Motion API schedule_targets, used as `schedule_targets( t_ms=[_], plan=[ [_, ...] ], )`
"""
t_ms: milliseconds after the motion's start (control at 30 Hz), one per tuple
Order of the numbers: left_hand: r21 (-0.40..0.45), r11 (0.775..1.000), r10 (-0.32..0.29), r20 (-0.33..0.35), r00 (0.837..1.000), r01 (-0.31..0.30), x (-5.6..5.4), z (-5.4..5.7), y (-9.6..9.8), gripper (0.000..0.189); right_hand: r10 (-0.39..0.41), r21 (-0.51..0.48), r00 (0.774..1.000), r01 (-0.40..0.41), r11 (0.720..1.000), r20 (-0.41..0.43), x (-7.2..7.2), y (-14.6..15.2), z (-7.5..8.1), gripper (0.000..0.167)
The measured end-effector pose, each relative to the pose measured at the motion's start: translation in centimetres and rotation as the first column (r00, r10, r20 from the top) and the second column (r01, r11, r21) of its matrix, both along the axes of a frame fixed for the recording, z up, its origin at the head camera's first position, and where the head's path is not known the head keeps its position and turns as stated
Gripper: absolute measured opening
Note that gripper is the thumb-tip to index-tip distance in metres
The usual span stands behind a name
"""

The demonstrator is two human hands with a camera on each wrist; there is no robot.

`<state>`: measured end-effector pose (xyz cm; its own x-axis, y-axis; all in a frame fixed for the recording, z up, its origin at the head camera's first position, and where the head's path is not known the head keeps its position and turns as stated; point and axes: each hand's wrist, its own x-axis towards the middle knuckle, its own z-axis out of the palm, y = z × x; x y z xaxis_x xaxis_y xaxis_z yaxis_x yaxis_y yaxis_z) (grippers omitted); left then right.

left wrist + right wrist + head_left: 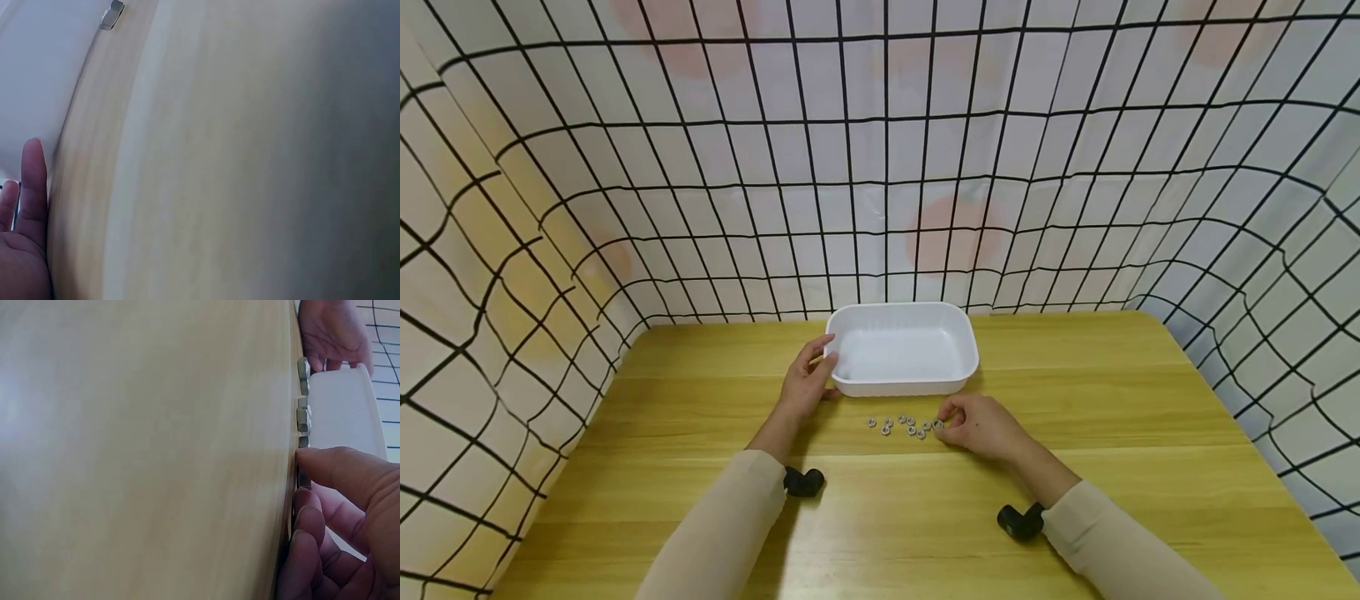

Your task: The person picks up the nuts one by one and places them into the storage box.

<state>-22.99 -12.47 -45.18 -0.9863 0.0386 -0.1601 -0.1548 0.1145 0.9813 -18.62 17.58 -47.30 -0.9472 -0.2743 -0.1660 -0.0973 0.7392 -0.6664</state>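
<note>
My left hand (805, 383) holds the left end of a white plastic tray (904, 388); its fingers bend over the rim. In the left wrist view, the thumb (34, 181) lies along the tray's outer wall. Just right of the row's end, my right hand (981, 425) pinches a metal hex nut (937, 425) between thumb and index finger, low over the table. Its other fingers are curled below the index finger in the right wrist view. Several more hex nuts (912, 430) lie loosely scattered in front of the tray, one also showing in the left wrist view (112, 15).
The yellow wood-grain table (910, 517) carries the tray near its back edge. A black wire grid (886, 183) backed by pale cloth encloses the table at the back and both sides. Black wrist cameras (1021, 523) stick out beside both sleeves.
</note>
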Motion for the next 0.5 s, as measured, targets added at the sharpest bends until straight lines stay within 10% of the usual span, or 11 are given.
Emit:
schedule_targets(
  t_ms=[500],
  plan=[
    [-0.006, 1.0, 0.019, -0.013, 1.0, -0.019, -0.26, -0.6, -0.04, 0.046, 0.013, -0.014, 1.0, -0.013, 1.0, -0.001, 0.3, -0.23, 0.17, 0.014]
  ],
)
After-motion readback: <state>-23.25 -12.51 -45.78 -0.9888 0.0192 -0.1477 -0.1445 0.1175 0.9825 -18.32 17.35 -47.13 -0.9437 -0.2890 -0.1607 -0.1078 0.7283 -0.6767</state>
